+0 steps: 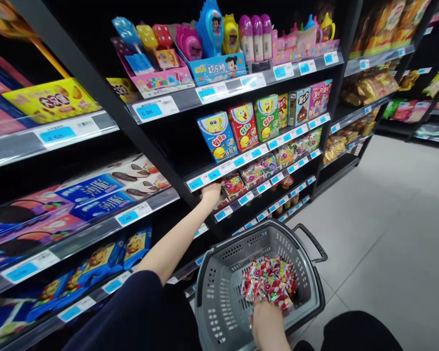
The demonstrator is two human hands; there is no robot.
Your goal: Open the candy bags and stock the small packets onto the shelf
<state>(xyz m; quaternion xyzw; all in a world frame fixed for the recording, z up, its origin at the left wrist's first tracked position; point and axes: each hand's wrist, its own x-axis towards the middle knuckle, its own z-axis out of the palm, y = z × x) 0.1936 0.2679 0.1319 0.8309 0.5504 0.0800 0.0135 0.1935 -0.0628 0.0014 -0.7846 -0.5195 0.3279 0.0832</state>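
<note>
My left hand (210, 193) reaches into a low shelf, next to red boxes of gummy candy (233, 186). Its fingers are mostly hidden under the shelf above and among the packs. Below it, a grey plastic basket (219, 292) stands between my legs. Inside lies a heap of small red and white candy packets (269, 279). My right hand (268, 319) is in the basket at the near side of the heap, its fingers curled round some of the packets. The fingertips are partly covered by the packets.
Cartoon snack boxes (245, 126) line the shelf above, with toy candy (212, 34) higher up. Biscuit packs (102, 190) fill the left shelves. A dark shelf post (146, 136) slants beside my left arm. The basket's handle (312, 241) sticks out over the tiled floor (388, 234).
</note>
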